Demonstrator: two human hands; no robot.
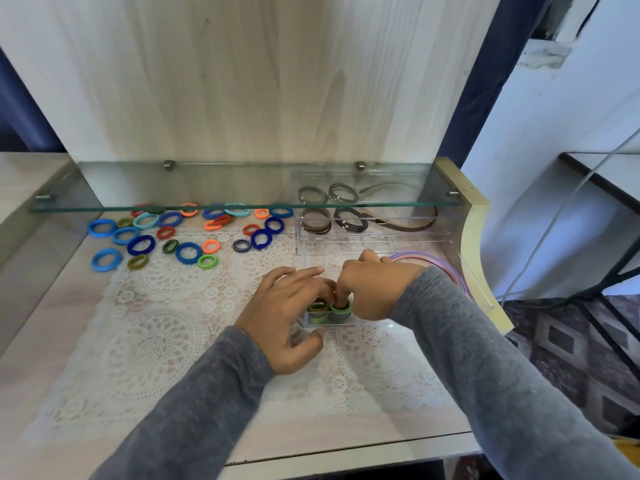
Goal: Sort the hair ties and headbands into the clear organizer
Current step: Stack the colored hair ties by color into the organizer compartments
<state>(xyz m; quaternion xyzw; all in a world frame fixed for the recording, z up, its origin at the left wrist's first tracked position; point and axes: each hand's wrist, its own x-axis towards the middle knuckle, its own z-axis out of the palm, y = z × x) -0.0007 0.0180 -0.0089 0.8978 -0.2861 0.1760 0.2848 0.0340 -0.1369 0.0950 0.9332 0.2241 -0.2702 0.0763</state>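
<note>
Hair ties (187, 252) mostly lay unsorted on the surface (69, 323), well apart from the clear organizer (346, 323); only brown ties (315, 220) and a headband (408, 224) were filed. Our right grip (374, 289) pinched green hair ties (320, 308) in its front compartment, while our left grip (287, 313) rested loose-fingered on them.

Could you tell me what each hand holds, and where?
No grip plainly shows: the right hand pokes a finger into the green hair ties' hole in the clear organizer; the left hand rests fingers on the olive ties.
</note>
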